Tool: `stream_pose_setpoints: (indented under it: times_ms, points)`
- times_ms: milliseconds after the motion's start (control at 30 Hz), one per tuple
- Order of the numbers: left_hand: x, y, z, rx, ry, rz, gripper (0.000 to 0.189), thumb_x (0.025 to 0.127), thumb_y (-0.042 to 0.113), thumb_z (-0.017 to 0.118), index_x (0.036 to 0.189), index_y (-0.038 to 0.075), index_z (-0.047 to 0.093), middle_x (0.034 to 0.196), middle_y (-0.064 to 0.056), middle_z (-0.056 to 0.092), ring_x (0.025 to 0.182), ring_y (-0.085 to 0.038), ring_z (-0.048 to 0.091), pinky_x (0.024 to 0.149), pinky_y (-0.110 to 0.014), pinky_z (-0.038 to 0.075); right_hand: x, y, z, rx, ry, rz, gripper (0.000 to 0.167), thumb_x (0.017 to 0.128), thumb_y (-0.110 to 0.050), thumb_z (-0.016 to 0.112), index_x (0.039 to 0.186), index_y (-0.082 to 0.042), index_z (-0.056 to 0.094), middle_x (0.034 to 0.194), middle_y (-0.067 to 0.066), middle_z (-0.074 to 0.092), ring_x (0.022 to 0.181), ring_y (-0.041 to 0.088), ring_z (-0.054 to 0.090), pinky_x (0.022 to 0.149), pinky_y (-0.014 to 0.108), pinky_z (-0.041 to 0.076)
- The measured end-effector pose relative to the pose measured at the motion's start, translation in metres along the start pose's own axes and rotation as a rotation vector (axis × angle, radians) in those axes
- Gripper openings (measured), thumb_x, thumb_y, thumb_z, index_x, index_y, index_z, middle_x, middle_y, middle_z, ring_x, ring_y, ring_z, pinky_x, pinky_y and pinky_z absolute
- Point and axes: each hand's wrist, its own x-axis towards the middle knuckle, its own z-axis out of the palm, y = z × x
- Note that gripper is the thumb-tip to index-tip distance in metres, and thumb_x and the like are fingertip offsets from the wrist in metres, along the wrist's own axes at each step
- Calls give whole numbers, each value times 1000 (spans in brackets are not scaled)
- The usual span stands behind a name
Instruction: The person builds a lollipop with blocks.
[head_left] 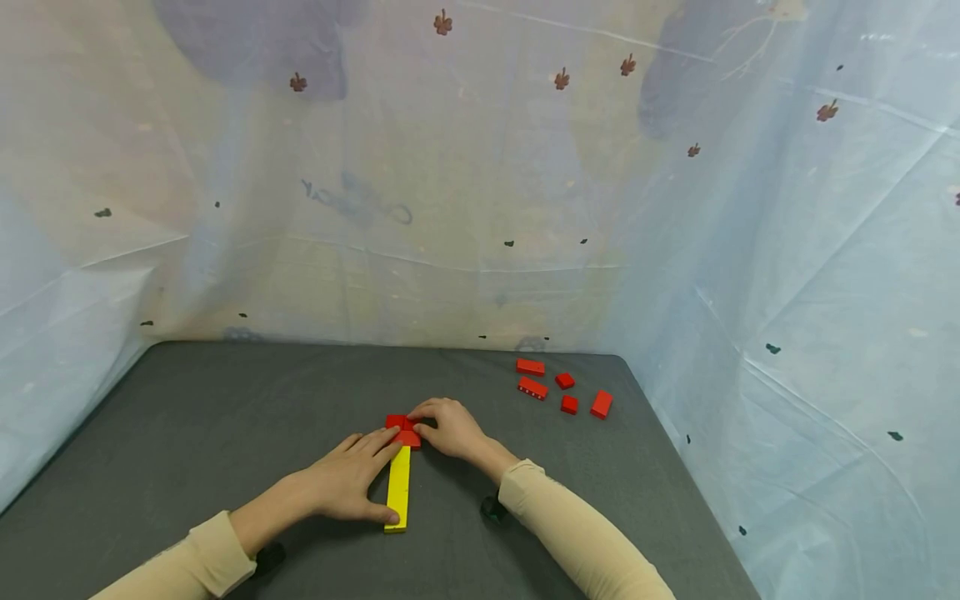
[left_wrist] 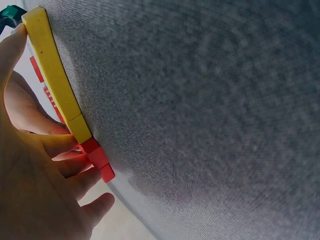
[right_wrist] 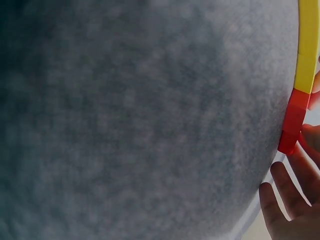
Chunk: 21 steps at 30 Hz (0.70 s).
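Yellow strip (head_left: 399, 492): one, lay lengthwise on the dark grey table (head_left: 262, 400); a seam in the left wrist view marked at least two blocks set end to end.

Red cluster (head_left: 406, 438): several blocks, sat against the strip's far end, touching it.

Left hand (head_left: 345, 482): fingers spread and fairly straight, closed on nothing; fingertips touched the red cluster, thumb rested at the strip's near end.

Right hand (head_left: 453, 429): thumb and forefinger appeared to pinch the end block (right_wrist: 288, 141) of the cluster; other fingers extended.

Loose red blocks (head_left: 602, 404): five, lay apart near the table's far right corner, untouched.

Progress, as judged: strip and cluster stood joined in line, alignment apparently in hand; the five loose pieces remained unplaced.
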Motion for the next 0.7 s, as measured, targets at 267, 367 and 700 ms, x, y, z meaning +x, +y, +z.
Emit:
stream_pose_setpoints:
  times_ms: [267, 367, 700]
  points:
    - [0, 2, -1, -7, -10, -9, 118, 81, 83, 65, 163, 5, 33, 170, -17, 24, 154, -39, 28, 121, -64, 23, -1, 3, 0, 10, 9, 1, 27, 103, -21, 67, 128, -14, 75, 130, 0, 71, 123, 20, 64, 108, 39, 49]
    - [0, 2, -1, -8, -19, -21, 117, 80, 84, 65, 163, 6, 34, 171, -16, 24, 155, -37, 27, 121, -64, 22, -4, 4, -3, 38, 24, -1, 28, 103, -20, 67, 130, -14, 74, 131, 2, 70, 123, 21, 64, 108, 41, 50]
    - [-2, 3, 2, 1, 9, -3, 116, 79, 85, 64, 161, 6, 38, 171, -12, 23, 156, -35, 25, 121, -66, 21, -20, 22, -28, 154, 123, 46, 33, 103, -20, 67, 135, -9, 71, 136, 6, 67, 124, 25, 64, 101, 43, 55]
